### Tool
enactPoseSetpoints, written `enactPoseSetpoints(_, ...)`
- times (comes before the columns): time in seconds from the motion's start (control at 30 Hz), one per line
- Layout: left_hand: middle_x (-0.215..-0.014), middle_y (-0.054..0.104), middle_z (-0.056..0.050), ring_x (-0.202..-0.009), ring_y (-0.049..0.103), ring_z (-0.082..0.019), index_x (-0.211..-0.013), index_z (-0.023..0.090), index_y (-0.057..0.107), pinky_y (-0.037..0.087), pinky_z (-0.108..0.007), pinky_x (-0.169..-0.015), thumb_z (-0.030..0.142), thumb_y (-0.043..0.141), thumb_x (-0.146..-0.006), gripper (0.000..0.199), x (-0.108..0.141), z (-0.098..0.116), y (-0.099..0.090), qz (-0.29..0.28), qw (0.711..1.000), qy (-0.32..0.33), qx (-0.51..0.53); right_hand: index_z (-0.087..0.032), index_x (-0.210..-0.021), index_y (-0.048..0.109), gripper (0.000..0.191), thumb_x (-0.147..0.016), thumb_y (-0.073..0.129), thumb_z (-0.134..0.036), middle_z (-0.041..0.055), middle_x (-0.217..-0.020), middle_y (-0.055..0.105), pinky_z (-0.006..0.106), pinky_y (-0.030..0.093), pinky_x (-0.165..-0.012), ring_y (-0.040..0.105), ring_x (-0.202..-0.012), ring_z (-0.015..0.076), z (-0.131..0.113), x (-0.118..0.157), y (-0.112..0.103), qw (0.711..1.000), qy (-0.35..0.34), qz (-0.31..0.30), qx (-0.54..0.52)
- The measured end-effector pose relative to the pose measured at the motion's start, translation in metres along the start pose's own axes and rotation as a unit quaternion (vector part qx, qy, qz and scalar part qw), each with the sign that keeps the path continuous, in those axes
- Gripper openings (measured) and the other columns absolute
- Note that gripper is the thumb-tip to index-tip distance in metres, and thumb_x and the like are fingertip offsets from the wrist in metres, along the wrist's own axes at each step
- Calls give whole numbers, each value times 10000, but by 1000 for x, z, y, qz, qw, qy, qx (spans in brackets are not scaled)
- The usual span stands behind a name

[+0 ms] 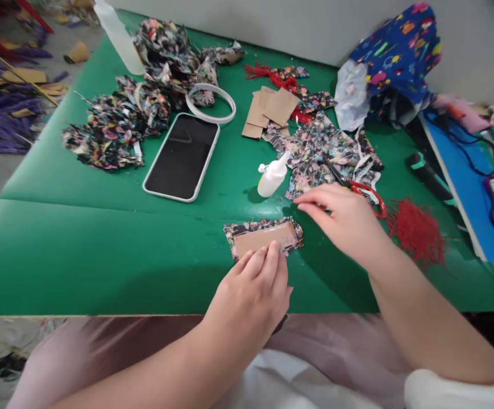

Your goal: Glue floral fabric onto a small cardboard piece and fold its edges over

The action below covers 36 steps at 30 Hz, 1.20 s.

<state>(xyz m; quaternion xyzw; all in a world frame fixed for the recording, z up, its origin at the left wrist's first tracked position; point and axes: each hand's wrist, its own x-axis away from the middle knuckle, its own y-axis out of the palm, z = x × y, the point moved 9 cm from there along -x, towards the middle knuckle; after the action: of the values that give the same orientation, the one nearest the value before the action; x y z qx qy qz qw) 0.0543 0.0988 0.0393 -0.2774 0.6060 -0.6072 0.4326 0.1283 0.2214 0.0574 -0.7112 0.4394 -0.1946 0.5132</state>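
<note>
A strip of brown cardboard (259,240) with a glossy smear along its upper edge lies on a dark flowered fabric scrap (300,230) near the table's front edge. My left hand (250,289) holds both down, its fingertips pressed on the strip's lower side. To the right, my right hand (344,218) hovers above the table, thumb and forefinger slightly apart, with nothing visible between them. Just beyond it is a small white glue bottle (272,179), standing upright. Red-handled scissors (372,193) lie partly behind my right hand, on flowered fabric pieces (315,150).
Around the work lie a phone (182,156), a white tape roll (191,108), crumpled flowered fabric (110,125), cardboard pieces (268,108) and red threads (417,230). At the back left stands a clear bottle (121,40). A blue board (460,176) with cables is on the right.
</note>
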Motion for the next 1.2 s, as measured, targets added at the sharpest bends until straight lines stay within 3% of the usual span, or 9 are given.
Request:
enactPoseSetpoints(0.17,-1088,643,-94,-819,593,-185,-1130,76,590,515,-288,-687,297,453,-857,377,-9,-2,-4,14,1000,-13,-6,-178,-864,654,139,-824,521,-191,39,-862,629,285,442,-771,565,-840,160,-1,6,26,998,-38,-54,-4)
enactPoseSetpoints(0.33,-939,646,-75,-735,555,-188,-1122,70,584,491,-298,-580,288,480,-833,377,-20,-3,0,-24,999,-37,2,-165,-812,603,135,-844,472,-178,44,-814,594,306,409,-751,518,-827,180,-11,5,35,992,-82,-79,56)
enactPoseSetpoints(0.5,-902,620,-86,-733,540,-201,-967,108,634,463,-308,-556,270,469,-835,266,-27,-3,2,-50,998,-49,4,-164,-817,553,120,-833,440,-129,54,-823,563,320,381,-722,474,-808,199,-16,10,39,980,-111,-98,129)
enactPoseSetpoints(0.67,-970,616,-108,-771,548,-222,-964,105,626,463,-327,-572,266,441,-853,269,-27,-1,5,-46,998,-40,-6,-171,-824,542,150,-836,403,-115,69,-838,564,325,387,-726,469,-812,204,-17,12,38,983,-120,-99,98)
enactPoseSetpoints(0.87,-980,637,-117,-758,561,-223,-952,98,639,457,-327,-548,259,472,-836,259,-28,-2,4,-24,999,-40,-8,-172,-904,572,168,-862,410,-158,76,-911,592,324,416,-763,513,-879,201,-13,10,30,992,-110,-51,43)
enactPoseSetpoints(1.2,-881,642,-117,-711,579,-227,-863,95,631,447,-334,-495,246,486,-824,213,-32,0,0,6,999,-44,3,-146,-774,565,161,-831,415,-132,77,-777,555,324,401,-688,494,-779,202,-22,10,39,965,-144,-96,196)
